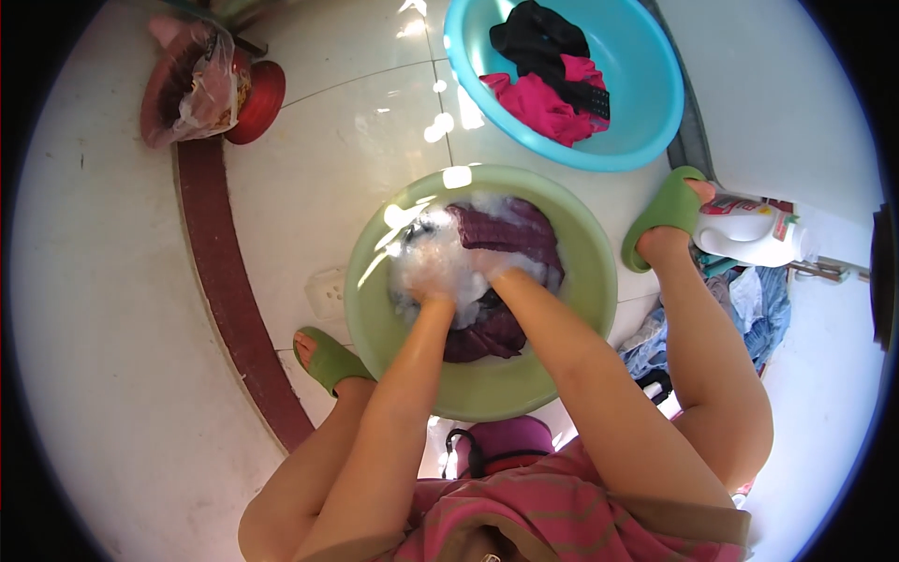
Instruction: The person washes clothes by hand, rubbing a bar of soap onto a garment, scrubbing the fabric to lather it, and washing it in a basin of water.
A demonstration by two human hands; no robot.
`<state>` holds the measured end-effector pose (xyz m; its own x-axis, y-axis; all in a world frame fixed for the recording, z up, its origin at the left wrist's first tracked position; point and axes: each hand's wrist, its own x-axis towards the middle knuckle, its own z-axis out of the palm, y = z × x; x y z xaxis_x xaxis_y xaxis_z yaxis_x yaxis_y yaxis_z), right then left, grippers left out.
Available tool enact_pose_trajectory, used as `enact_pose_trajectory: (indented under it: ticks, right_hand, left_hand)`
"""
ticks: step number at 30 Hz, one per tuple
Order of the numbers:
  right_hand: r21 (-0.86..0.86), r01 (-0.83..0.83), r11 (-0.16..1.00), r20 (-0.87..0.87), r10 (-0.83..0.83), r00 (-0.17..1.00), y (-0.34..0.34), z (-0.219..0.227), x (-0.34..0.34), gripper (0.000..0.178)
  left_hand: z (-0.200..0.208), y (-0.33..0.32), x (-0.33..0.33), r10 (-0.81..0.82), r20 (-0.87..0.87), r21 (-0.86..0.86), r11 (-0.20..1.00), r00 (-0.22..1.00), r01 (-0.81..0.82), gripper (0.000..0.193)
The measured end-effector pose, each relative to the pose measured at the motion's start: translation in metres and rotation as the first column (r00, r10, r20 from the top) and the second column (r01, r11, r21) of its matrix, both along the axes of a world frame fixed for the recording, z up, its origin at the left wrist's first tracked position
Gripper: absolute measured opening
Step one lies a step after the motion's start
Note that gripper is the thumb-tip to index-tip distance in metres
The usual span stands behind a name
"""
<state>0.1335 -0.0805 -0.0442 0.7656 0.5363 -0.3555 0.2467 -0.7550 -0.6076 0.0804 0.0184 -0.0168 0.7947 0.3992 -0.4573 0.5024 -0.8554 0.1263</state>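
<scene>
A pale green basin [592, 300] stands on the floor between my feet, with soapy water and a dark purple garment [520, 229] in it. White suds [421, 258] cover the left and middle of the wash. Both my hands reach down into the basin. My left hand [433, 283] is sunk in the foam on the left, its fingers hidden. Close beside it, my right hand [494, 266] lies against the purple cloth, its fingers also covered by suds. Part of the garment [487, 339] bunches up on the near side of my wrists.
Beyond, a blue basin [646, 103] holds black and pink clothes [548, 103]. At right are a white jug [749, 232] and a pile of clothes [758, 309]. A red bin [253, 101] with a plastic bag stands far left. A floor drain [328, 292] lies beside the green basin.
</scene>
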Motion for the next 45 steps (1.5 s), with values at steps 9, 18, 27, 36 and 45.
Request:
enact_pose_trajectory:
  ticks: [9, 18, 27, 36, 45]
  right_hand:
    - [-0.291, -0.015, 0.957, -0.348, -0.091, 0.933, -0.003, 0.042, 0.005, 0.060]
    - [0.201, -0.153, 0.968, 0.235, 0.103, 0.966, -0.017, 0.193, -0.161, 0.027]
    - [0.400, 0.481, 0.780, 0.236, -0.594, 0.769, -0.027, 0.167, -0.121, 0.025]
    - [0.101, 0.497, 0.862, 0.396, -0.493, 0.775, -0.061, 0.130, -0.080, 0.023]
    - [0.625, 0.335, 0.705, 0.245, -0.585, 0.773, -0.120, 0.221, -0.063, 0.020]
  left_hand:
    - [0.051, -0.051, -0.058, 0.741, 0.308, -0.300, 0.671, 0.597, -0.678, 0.054]
    - [0.070, -0.009, -0.121, 0.509, -0.555, -0.588, -0.799, 0.659, 0.122, 0.059]
    - [0.118, -0.057, -0.112, 0.622, -0.680, -0.684, -0.729, 0.389, -0.031, 0.044]
    - [0.131, -0.081, -0.115, 0.614, -0.618, -0.753, -0.642, 0.491, -0.144, 0.043]
    - [0.142, -0.006, -0.130, 0.634, -0.211, -0.746, 0.387, 0.744, -0.542, 0.054]
